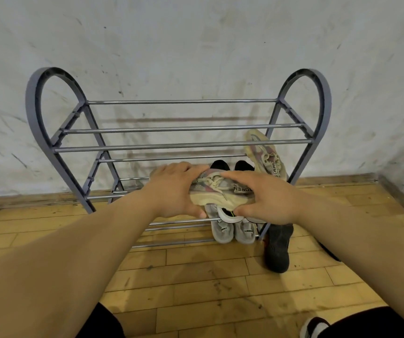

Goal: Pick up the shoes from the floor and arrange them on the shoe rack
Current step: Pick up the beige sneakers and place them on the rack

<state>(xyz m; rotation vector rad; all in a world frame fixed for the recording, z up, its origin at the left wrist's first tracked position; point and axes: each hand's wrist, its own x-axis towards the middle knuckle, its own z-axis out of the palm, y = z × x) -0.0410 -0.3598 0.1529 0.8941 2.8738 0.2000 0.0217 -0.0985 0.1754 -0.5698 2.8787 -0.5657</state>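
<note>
- Head view, single camera, looking down at the rack.
- Shoe rack (179,145): grey-purple looped end frames and metal bars, standing against the wall (196,45) and spanning the middle of the frame.
- Beige sneaker (216,192): centre of the frame, lying sideways with its sole edge toward the camera, held in front of the rack's lower tiers and off the floor (196,276).
- Left hand (174,189): grip closed round the sneaker's left end, fingers over the top and thumb under the sole.
- Right hand (266,198): grip closed round the right end, fingers across the laces and thumb below.
- Matching sneaker (266,157): right of centre, inside the rack, tilted with one end up near the right frame. It is probably on the middle tier, but the bars hide what it rests on.
- Black pair (220,164): just behind the held sneaker, mostly hidden.
- Grey pair (232,229): on the bottom bars, side by side, below the hands.
- Black shoe (277,250): on the wooden floor, just beside the rack's right front leg.
</note>
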